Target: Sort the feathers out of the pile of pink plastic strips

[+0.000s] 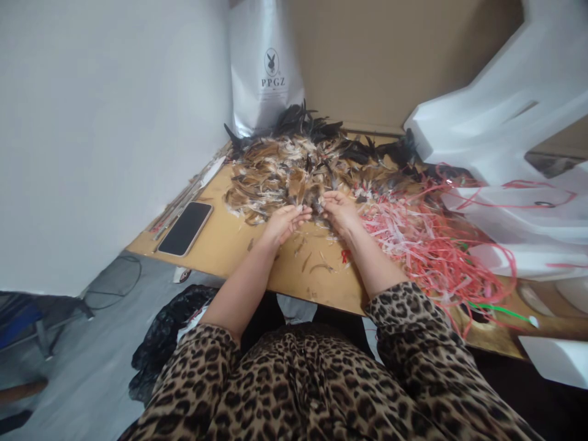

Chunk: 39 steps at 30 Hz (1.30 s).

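Observation:
A wide heap of brown, white and black feathers (pixel 294 168) covers the far half of a wooden table (pixel 229 242). My left hand (pixel 285 222) is at the heap's near edge, fingers curled and pinched together on a few feathers. My right hand (pixel 339 211) is right beside it, fingers bent into the same edge of the heap, closed on feathers too small to make out singly. The two hands almost touch. Both forearms come from leopard-print sleeves.
A tangle of red, pink and white plastic strips (pixel 427 245) spreads over the table's right side. A dark phone (pixel 186 228) lies at the left, beside thin rods (pixel 184 199). A silver PPGZ bag (pixel 266 67) stands behind. White foam pieces (pixel 509 128) crowd the right. A black bag (pixel 169 334) sits on the floor.

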Available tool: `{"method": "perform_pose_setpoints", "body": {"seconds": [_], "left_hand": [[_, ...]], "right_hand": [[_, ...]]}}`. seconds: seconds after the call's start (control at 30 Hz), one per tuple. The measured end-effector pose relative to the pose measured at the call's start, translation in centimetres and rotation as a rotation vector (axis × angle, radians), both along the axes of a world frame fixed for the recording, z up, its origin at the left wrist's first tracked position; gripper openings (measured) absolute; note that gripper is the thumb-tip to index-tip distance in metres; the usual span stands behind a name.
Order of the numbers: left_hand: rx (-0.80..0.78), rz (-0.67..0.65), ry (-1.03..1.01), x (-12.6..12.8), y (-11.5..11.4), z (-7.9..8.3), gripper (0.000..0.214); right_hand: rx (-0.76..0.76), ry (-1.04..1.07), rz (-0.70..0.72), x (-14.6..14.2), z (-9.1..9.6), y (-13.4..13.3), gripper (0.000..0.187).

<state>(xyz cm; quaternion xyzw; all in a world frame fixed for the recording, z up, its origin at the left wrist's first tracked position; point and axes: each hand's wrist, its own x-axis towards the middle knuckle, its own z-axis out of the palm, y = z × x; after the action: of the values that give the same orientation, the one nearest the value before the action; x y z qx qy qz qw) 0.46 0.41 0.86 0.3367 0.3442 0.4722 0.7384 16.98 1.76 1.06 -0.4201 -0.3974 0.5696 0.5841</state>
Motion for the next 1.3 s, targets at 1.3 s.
{"method": "perform_pose_setpoints", "body": {"seconds": [1.3], "left_hand": [[-0.084,-0.159,-0.199,-0.5,-1.0,1.0,0.006]], "right_hand": [[-0.145,0.087,0.436,-1.7,2.9,-2.8,0.031]]}}
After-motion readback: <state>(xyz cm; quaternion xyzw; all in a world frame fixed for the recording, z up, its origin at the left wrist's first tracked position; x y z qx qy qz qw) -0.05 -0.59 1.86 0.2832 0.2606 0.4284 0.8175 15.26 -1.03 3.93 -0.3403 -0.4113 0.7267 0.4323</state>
